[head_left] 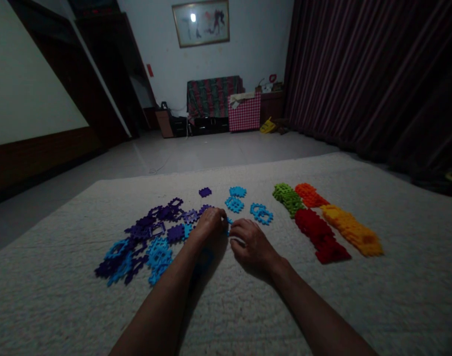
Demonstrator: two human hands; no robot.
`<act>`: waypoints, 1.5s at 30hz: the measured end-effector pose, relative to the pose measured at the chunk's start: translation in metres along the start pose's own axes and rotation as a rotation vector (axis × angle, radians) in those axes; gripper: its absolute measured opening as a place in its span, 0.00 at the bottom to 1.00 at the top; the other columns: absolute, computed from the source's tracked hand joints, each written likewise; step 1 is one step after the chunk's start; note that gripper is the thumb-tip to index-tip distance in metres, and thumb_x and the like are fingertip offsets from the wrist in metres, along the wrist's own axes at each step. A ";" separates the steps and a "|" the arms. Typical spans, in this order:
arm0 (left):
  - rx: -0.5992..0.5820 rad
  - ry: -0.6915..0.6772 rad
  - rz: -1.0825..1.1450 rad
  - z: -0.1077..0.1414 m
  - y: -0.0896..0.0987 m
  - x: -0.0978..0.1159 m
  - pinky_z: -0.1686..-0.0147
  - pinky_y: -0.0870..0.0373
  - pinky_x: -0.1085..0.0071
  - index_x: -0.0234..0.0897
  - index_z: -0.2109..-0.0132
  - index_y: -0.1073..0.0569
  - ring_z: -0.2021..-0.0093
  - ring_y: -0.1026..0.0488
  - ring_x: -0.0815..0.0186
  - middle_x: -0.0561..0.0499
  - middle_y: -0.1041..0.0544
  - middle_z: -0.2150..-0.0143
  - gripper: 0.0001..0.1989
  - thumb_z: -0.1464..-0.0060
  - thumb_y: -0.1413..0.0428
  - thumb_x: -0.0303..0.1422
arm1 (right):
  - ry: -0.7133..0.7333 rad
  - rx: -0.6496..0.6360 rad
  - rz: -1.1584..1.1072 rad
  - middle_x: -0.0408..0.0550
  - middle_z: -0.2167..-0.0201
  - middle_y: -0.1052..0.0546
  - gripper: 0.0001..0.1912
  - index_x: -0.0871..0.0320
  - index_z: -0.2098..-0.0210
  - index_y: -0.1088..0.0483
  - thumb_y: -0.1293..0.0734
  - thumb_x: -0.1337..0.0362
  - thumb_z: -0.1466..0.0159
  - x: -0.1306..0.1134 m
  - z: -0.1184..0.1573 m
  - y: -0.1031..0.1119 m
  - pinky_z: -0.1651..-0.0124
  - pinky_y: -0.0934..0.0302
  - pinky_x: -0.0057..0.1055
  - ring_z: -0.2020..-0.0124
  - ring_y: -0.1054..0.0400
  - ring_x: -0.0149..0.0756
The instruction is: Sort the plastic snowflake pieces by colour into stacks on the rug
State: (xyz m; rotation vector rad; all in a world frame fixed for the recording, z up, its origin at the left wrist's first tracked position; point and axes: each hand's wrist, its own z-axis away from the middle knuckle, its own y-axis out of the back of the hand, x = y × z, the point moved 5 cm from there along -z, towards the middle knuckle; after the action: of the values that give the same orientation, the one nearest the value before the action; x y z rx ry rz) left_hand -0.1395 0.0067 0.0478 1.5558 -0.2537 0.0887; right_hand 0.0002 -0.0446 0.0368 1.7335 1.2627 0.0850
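My left hand (211, 222) and my right hand (248, 241) are close together at the middle of the pale mat, fingers bent. A small blue piece (229, 221) shows between their fingertips, and both hands pinch it. Left of them lies a mixed heap of purple pieces (142, 230) and blue pieces (159, 254). Past my hands, several blue pieces (234, 204) lie on the mat, some overlapping, with a single purple piece (205, 192) to their left.
Rows of green (288, 199), orange (310, 195), red (318, 233) and yellow pieces (351, 228) lie at the right of the mat (248, 316). Beyond it are the tiled floor (218, 152), covered furniture (214, 98) and a long curtain (344, 74).
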 end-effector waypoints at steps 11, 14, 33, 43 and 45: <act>0.126 0.071 0.259 0.007 0.035 -0.034 0.53 0.29 0.72 0.34 0.47 0.23 0.57 0.21 0.64 0.45 0.17 0.57 0.18 0.42 0.49 0.26 | -0.040 0.023 0.051 0.59 0.44 0.28 0.18 0.61 0.48 0.31 0.36 0.69 0.38 0.009 0.003 -0.008 0.41 0.41 0.51 0.41 0.36 0.48; 0.104 0.057 0.177 0.020 0.041 -0.054 0.48 0.31 0.71 0.37 0.49 0.21 0.50 0.23 0.63 0.46 0.18 0.52 0.18 0.43 0.49 0.25 | 0.019 -0.011 -0.076 0.56 0.46 0.26 0.20 0.59 0.47 0.31 0.37 0.71 0.39 -0.010 0.005 -0.017 0.41 0.39 0.45 0.43 0.34 0.43; 0.240 -0.181 0.163 0.055 0.011 -0.105 0.40 0.36 0.63 0.38 0.55 0.21 0.44 0.30 0.61 0.45 0.24 0.46 0.13 0.41 0.49 0.28 | 0.035 -0.248 -0.164 0.51 0.51 0.29 0.26 0.53 0.48 0.31 0.34 0.70 0.46 -0.076 -0.010 -0.040 0.43 0.41 0.43 0.48 0.37 0.43; 0.248 -0.173 0.229 0.046 0.006 -0.113 0.40 0.36 0.63 0.40 0.57 0.20 0.46 0.28 0.61 0.48 0.22 0.48 0.13 0.43 0.48 0.28 | 0.060 -0.220 -0.233 0.53 0.52 0.27 0.27 0.57 0.50 0.32 0.38 0.75 0.50 -0.056 -0.017 -0.036 0.45 0.38 0.40 0.50 0.33 0.43; 0.240 -0.187 0.218 0.046 0.006 -0.112 0.40 0.36 0.63 0.40 0.60 0.19 0.46 0.28 0.61 0.48 0.22 0.49 0.12 0.44 0.48 0.28 | 0.087 -0.276 -0.259 0.52 0.54 0.26 0.24 0.57 0.52 0.31 0.38 0.75 0.49 -0.053 -0.019 -0.033 0.48 0.36 0.38 0.52 0.32 0.41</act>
State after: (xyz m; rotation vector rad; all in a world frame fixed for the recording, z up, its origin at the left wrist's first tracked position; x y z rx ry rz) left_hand -0.2546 -0.0270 0.0291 1.7729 -0.5776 0.1490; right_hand -0.0580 -0.0730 0.0471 1.3331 1.4556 0.1757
